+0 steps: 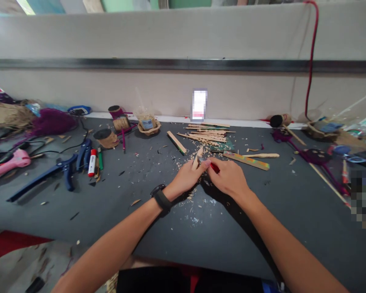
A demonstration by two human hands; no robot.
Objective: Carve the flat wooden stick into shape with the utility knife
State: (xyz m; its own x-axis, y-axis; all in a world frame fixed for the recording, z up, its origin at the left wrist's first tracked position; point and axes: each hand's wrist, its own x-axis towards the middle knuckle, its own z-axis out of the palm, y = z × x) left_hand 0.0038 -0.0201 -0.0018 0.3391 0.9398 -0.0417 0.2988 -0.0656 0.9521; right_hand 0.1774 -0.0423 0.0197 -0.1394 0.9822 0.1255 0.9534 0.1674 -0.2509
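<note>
My left hand [184,176], with a dark watch at the wrist, is closed around a pale wooden stick [197,158] whose tip points up and away. Against it, my right hand [230,176] grips a red-handled knife [214,167]; its blade is mostly hidden by the fingers. The two hands meet over the middle of the table, thumbs nearly touching. Wood shavings [195,219] lie scattered beneath and in front of them. Just beyond is a pile of carved thin sticks [209,135]. A flat wooden strip [176,142] lies left of the pile, and a painted strip [247,160] lies to the right.
On the grey table [110,215], blue pliers-like cutters [49,175], a marker [92,162] and a pink glue gun [10,163] lie left. A small bowl [149,127] stands at the back. A blurred-out phone-like screen [199,104] leans against the wall. Purple yarn pieces [317,156] lie right.
</note>
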